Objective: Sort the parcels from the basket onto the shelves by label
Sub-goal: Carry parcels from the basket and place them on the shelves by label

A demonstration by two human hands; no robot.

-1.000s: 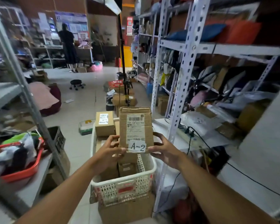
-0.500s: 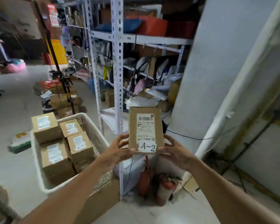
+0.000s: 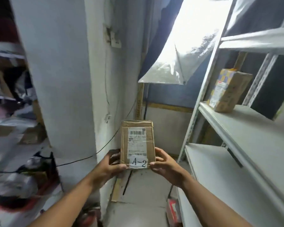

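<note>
A small brown cardboard parcel (image 3: 137, 144) is held upright in mid-air at the centre of the view, its face turned toward the camera. A white shipping label with a barcode covers most of that face, and a white handwritten tag reading "A-2" (image 3: 139, 163) sits at its bottom edge. The left hand (image 3: 110, 166) grasps the parcel's lower left side, thumb across the front bottom corner and fingers curled behind. The right hand (image 3: 165, 166) grasps the lower right side the same way, thumb tip touching the tag's right end.

To the right stands a white metal shelving unit (image 3: 236, 128) with slotted uprights. On its middle shelf, far from the hands, a second brown cardboard parcel with a yellow-and-blue printed top (image 3: 228, 92) stands tilted slightly; a small white tag on its lower corner seems to start with "A", though the rest is too blurred to read. The shelf below it lies just right of the right forearm.

Behind the held parcel rises a pale grey concrete pillar (image 3: 59, 79), with a thin black cable (image 3: 105, 147) running down and across it. A silvery plastic sheet (image 3: 179, 63) hangs above, brightly lit. At the far left, blurred shelves hold heaped soft packages (image 3: 10, 112).
</note>
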